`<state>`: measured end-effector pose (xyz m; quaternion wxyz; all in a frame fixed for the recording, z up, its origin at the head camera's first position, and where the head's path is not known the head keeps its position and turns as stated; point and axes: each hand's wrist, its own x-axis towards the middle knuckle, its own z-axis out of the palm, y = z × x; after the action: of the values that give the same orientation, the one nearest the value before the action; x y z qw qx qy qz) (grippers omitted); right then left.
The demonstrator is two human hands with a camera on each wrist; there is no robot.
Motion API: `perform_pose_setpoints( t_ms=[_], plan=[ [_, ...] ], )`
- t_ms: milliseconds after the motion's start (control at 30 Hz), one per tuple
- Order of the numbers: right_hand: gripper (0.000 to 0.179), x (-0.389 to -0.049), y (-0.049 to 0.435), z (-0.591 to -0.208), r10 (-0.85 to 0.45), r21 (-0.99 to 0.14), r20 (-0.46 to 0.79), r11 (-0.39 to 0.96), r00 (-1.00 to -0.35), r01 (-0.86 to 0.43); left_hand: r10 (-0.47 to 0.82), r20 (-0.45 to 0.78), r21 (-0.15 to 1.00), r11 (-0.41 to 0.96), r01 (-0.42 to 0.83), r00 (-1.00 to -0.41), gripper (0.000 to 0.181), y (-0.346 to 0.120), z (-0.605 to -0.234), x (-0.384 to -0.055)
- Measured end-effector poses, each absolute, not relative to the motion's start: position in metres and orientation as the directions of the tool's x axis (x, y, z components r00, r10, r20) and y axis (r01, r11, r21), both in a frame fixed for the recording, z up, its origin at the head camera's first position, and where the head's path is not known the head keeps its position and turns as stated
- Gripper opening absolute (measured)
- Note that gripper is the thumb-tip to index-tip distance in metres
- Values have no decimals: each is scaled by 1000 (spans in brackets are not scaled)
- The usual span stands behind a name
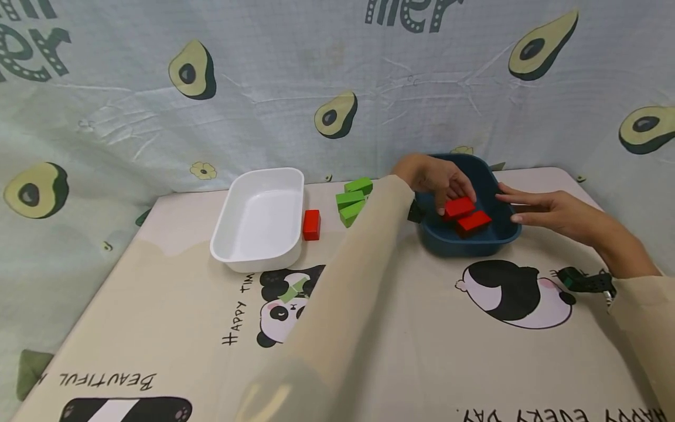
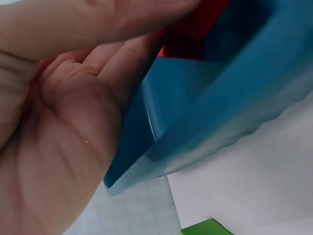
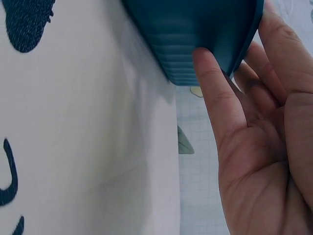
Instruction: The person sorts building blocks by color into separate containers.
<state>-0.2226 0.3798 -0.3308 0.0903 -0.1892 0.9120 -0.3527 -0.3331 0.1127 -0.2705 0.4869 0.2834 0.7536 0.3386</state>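
My left hand (image 1: 440,179) reaches down into the blue bin (image 1: 464,249), thumb and fingers pinching a red block (image 1: 457,207). Beside that block, another red block (image 1: 473,223) lies in the bin. In the left wrist view, the thumb (image 2: 98,24) covers part of the red, and the fingertips are hidden. My right hand (image 1: 564,214) is at the bin's right side with straight fingers. In the right wrist view, one fingertip (image 3: 203,56) presses on the ribbed outer wall, while other fingers touch near the rim.
A white bin (image 1: 258,220) stands on the left of the table. Close to its right side is a red block (image 1: 312,225). Several green blocks (image 1: 350,199) lie between the bins, partly behind my left sleeve (image 1: 348,293). An avocado-print cloth (image 1: 263,129) hangs behind the table.
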Motion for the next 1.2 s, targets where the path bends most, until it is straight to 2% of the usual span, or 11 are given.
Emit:
perform_pose_setpoints(
  t_ms=[167,300,500,733,867,1000,1067,1200],
  plan=[
    [50,-222,379,-331,-412,-678,-25,677,-911,-287,757,-534,789,606,101,-376,74,112,-272,-332],
    [50,-221,381,-330,-399,-671,-32,688,-916,-276,786,-476,817,561,131,-395,83,110,-269,-329],
    [50,-222,385,-329,-386,-662,-50,703,-921,-259,862,-340,879,433,199,-376,65,97,-261,-325],
    [50,-224,381,-328,-395,-662,-59,703,-917,-260,899,-203,868,349,353,-389,44,53,-255,-322],
    [51,-224,379,-327,-398,-653,-63,710,-915,-264,868,-167,818,387,426,-468,40,14,-249,-311],
    [50,-225,379,-327,-409,-655,-48,702,-911,-280,810,-196,736,494,463,-552,41,-25,-241,-299],
    [50,-225,379,-326,-406,-658,-44,700,-913,-280,796,-224,686,539,489,-562,42,-40,-238,-294],
    [50,-224,379,-327,-392,-661,-59,704,-918,-258,789,-286,597,590,543,-543,42,-65,-238,-286]
  ],
)
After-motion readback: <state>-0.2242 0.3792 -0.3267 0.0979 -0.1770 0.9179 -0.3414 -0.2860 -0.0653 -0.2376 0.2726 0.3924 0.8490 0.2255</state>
